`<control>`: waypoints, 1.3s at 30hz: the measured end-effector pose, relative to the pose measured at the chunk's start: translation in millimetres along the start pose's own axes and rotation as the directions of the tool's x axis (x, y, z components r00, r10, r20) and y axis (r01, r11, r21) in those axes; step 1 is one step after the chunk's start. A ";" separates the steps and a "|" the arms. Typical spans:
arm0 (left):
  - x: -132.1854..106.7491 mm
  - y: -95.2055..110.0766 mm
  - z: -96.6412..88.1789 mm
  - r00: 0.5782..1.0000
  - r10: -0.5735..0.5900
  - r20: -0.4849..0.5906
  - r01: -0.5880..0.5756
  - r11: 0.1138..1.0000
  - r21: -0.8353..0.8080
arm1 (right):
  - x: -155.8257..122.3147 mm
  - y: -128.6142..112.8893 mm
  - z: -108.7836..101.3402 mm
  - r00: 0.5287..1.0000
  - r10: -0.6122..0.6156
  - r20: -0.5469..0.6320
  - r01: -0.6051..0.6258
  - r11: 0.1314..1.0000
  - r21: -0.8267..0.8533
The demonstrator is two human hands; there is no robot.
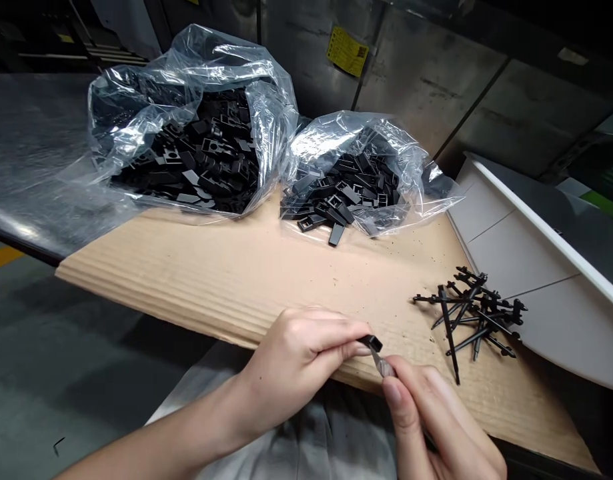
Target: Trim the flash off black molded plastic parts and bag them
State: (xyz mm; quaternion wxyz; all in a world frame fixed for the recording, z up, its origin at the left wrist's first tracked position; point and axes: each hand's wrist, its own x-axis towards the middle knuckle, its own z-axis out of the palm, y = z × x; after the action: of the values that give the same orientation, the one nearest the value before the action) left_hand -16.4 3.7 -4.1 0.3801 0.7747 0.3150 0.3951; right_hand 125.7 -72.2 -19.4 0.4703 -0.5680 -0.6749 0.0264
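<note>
Between the thumb and fingers of my left hand point(311, 353) is a small black plastic part point(371, 343), just above the front edge of the cardboard point(226, 267). My right hand point(431, 420) pinches a small craft knife point(383, 363), its blade tip touching the part or very close to it. Most of the knife's handle is hidden in my right hand. To the right lies a loose heap of thin black plastic sprues point(473, 317). Farther back, a clear plastic bag point(356, 180) holds many black parts, some spilling onto its front lip.
A larger clear bag point(196, 147) of black parts stands at the back left. A white-edged grey bin point(521, 247) borders the cardboard on the right. Behind stands a metal wall with a yellow label point(347, 51). A metal table surface point(31, 160) extends to the left.
</note>
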 end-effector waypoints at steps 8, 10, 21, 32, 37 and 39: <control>0.2 -2.7 0.4 0.999 0.043 0.007 -0.043 0.998 0.044 | 4.4 2.8 -4.1 0.997 0.026 0.075 -0.023 0.999 -0.034; 0.4 -2.8 0.5 0.999 0.051 0.005 -0.051 0.998 0.049 | 5.9 2.9 -5.7 0.995 0.031 0.093 -0.027 0.998 -0.051; 0.0 -2.0 -2.5 0.999 0.010 0.039 -0.008 0.997 -0.074 | 11.4 11.7 -15.4 0.990 0.080 0.120 -0.067 0.992 -0.106; 3.1 4.3 -11.1 0.988 -0.134 0.076 0.153 0.913 -0.379 | 2.8 -7.4 5.8 0.964 0.260 -0.054 -0.259 0.966 0.017; 2.0 1.7 -12.6 0.984 -0.152 0.098 0.180 0.867 -0.464 | 7.6 -6.6 9.9 0.986 0.136 -0.093 -0.132 0.990 0.050; 1.4 1.0 -12.9 0.985 -0.144 0.097 0.173 0.866 -0.470 | 8.1 -6.9 10.4 0.985 0.139 -0.101 -0.135 0.990 0.047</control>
State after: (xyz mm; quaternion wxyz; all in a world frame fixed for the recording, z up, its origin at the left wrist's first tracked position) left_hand -26.5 8.7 2.4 0.5992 0.6401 0.2596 0.4048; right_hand 114.4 -63.0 -16.3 0.5133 -0.6041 -0.6081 0.0426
